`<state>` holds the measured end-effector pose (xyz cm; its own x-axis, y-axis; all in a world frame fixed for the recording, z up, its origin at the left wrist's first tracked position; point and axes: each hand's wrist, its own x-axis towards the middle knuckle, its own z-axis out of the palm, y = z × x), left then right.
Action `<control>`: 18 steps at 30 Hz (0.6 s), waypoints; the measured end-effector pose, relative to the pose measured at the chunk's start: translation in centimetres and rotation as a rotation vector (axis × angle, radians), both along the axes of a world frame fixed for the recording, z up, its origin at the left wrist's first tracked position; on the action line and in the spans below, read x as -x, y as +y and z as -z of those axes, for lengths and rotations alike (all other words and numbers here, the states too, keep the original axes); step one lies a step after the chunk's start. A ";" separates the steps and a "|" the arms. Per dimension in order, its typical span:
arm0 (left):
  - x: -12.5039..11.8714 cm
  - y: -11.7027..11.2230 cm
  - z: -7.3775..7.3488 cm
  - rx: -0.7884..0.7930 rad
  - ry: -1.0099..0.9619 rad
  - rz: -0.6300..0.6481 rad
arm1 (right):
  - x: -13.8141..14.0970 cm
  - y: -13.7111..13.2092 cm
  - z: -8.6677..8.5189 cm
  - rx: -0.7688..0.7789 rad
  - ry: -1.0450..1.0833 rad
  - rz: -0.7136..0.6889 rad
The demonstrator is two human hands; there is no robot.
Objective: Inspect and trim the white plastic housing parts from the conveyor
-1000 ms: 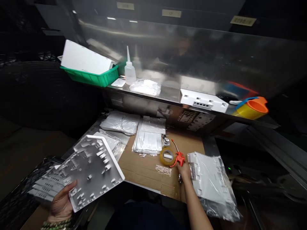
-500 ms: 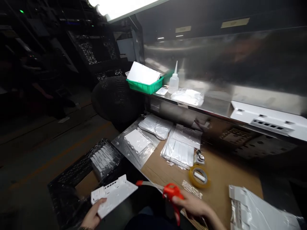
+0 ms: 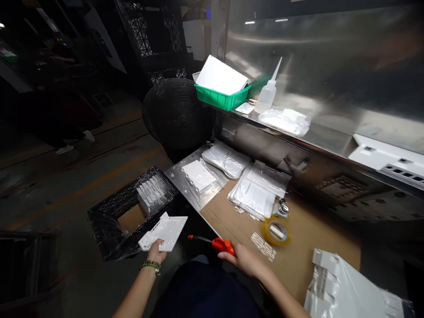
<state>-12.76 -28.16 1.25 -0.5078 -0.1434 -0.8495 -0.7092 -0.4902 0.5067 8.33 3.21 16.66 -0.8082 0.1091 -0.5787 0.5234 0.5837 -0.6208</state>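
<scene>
Since half a second ago: the white panel point(image 3: 167, 232) has changed its tilt, showing its pegged face, and the red air gun point(image 3: 219, 244) has swung more level. Its nozzle tip, then all but meeting the panel's corner in view, now appears a little apart from the edge.

Landmark: black crate point(image 3: 107, 243). The panel is held just beside the crate, toward the wearer, one corner overlapping the crate's near edge in view. Left hand point(image 3: 155, 252) grasps the panel's near edge, thumb on top; fingers beneath not visible. Right hand point(image 3: 243, 260), farther from the crate, is wrapped round the gun. Key relation: the panel lies crateward of the right hand, the gun's thin nozzle point(image 3: 202, 239) pointing across the gap at it. Panel's long axis uncertain owing to foreshortening; slotted edge faces the crate.

Materials: panel thin, matt, rigid-looking, probably moulded plastic, with small pegs. Crate dark, lattice-walled, draped in crinkled film; upright wrapped parts point(image 3: 150, 194) stand in its far end. Right of the crate: flat brown cardboard point(image 3: 215, 215), bearing a ring of glossy amber tape point(image 3: 266, 232)
</scene>
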 end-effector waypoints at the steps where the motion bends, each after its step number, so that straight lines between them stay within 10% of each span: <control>1: 0.0 -0.1 -0.1 0.003 -0.013 -0.023 | -0.1 -0.1 0.1 -0.042 0.011 0.029; 15: 0.0 0.9 -3.7 -0.031 -0.098 0.050 | -3.0 0.5 -0.6 0.128 -0.001 0.194; 18: -0.2 -0.2 -4.9 -0.021 -0.095 0.125 | -5.6 1.9 -0.5 0.407 0.052 0.366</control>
<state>-12.57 -28.37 6.15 -0.4375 -0.0661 -0.8968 -0.8097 -0.4048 0.4249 13.93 5.13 17.19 -0.7880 0.1644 -0.5933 0.6099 0.0768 -0.7887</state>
